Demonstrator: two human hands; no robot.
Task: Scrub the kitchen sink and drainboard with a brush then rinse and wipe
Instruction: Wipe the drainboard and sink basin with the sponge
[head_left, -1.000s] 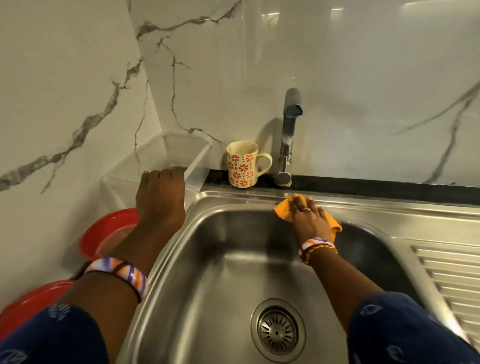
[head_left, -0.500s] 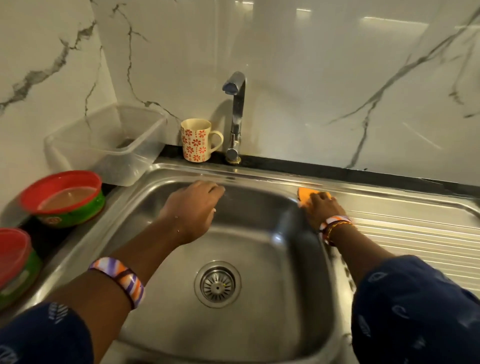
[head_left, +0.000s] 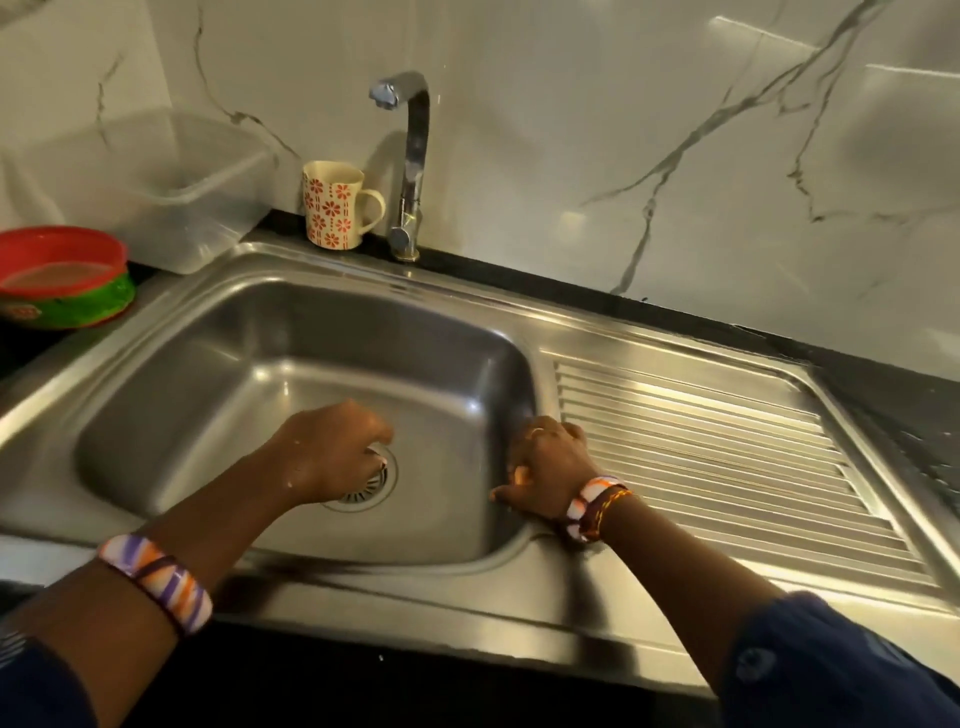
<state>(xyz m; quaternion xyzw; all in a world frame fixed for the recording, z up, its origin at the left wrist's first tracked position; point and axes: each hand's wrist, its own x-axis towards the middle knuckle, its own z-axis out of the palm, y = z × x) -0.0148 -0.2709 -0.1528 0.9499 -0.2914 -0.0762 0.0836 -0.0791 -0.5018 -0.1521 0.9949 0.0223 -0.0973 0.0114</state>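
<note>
A: We see the steel sink (head_left: 156, 374) set in the dark surface (head_left: 883, 374), its basin to our left and the ribbed drainboard (head_left: 727, 457) to our right, so the long axis runs left to right along the marble wall, tilted a little across the view.

B: Our left hand (head_left: 327, 452) hangs over the drain strainer (head_left: 376, 480), fingers curled down and loosely closed; we cannot tell whether they grip anything.

A: Our right hand (head_left: 545, 467) sits on the rim between basin and drainboard, fingers bunched shut over a sliver of orange cloth (head_left: 519, 473).

B: The tap (head_left: 413, 156) stands behind the basin, spout pointing left, with a flowered mug (head_left: 332, 210) just beside it, handle toward the tap.
</note>
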